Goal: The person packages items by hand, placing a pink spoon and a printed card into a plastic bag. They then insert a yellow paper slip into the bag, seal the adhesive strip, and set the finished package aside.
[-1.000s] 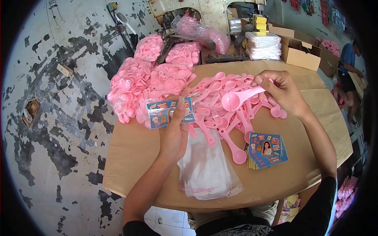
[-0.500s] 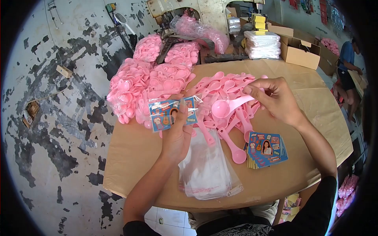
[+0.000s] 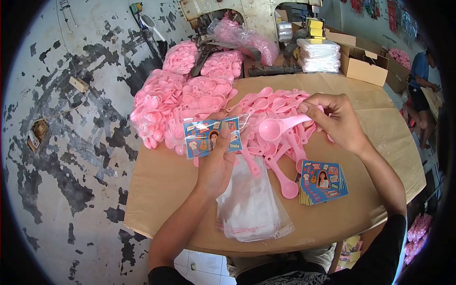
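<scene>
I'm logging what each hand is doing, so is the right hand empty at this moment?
No, the right hand pinches a pink scoop by the handle, with its round bowl pointing toward the left hand.

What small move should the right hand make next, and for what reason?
Probably bring the pink plastic spoon toward the clear plastic bag: the right hand grips the handle, and the round bowl points toward the left hand, which holds the bag with a blue rectangular card seemingly inside.
</scene>
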{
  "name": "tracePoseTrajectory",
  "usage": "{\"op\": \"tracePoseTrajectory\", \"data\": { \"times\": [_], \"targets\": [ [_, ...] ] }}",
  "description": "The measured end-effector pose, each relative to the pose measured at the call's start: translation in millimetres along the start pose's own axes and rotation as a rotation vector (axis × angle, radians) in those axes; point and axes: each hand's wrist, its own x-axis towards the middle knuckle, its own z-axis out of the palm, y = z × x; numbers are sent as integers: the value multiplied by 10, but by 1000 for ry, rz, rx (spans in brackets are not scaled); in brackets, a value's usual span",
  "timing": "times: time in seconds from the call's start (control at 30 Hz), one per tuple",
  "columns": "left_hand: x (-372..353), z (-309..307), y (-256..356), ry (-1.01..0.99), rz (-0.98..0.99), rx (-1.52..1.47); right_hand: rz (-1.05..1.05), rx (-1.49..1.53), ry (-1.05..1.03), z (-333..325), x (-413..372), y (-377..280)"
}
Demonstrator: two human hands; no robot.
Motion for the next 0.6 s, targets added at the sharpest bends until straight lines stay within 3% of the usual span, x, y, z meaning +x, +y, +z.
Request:
{"op": "tracePoseTrajectory", "data": {
  "times": [0.23,0.33,0.43,0.6],
  "targets": [
    [-4,-39,18,-31,-3,85,-109,-190,-34,-86,49,124],
    [-12,-51,5,-83,-13,80,-7,-66,-208,-91,26,89],
    [-37,-57,-10,-160,-26,99,-90,-45,-336,-72,21,143],
    [-52,-95,-41,-252,-16,37,-115,-74,-393,-66,0,135]
  ]
}}
